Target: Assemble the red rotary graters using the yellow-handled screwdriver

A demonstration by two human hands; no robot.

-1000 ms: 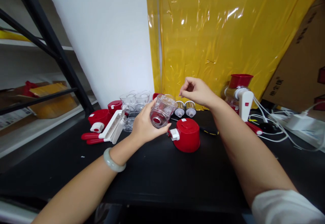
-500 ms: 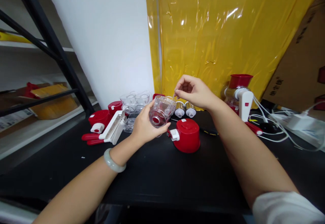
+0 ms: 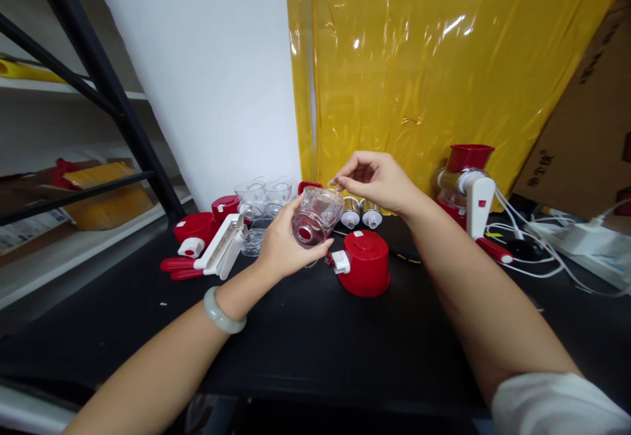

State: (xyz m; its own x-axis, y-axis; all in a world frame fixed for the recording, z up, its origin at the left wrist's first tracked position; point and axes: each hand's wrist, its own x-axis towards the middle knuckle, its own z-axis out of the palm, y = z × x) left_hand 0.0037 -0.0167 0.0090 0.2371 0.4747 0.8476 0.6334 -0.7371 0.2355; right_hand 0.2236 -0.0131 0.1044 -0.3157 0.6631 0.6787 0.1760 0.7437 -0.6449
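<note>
My left hand [image 3: 284,246] is wrapped round a clear plastic grater housing [image 3: 320,208], held tilted above the black table. Through its round opening a red spot shows. My right hand [image 3: 369,175] is at the housing's upper rim, with thumb and forefinger pinched together; what lies between them, if anything, is too small to make out. Just below and right of the housing stands a red grater base [image 3: 365,264] with a white knob on its side. Behind the hands lie two metal grating drums [image 3: 351,213] with white ends.
Left are red bases [image 3: 193,228], a white crank arm [image 3: 221,248] with red handles, and several clear housings [image 3: 266,192]. An assembled red-and-white grater [image 3: 468,185] stands right, beside white cables [image 3: 547,257] and a power strip [image 3: 591,251]. A black-framed shelf [image 3: 123,119] borders the left.
My right hand has shifted slightly left and down, its fingertips now closer over the housing's rim. My left hand keeps its hold on the housing, and the view has shifted slightly.
</note>
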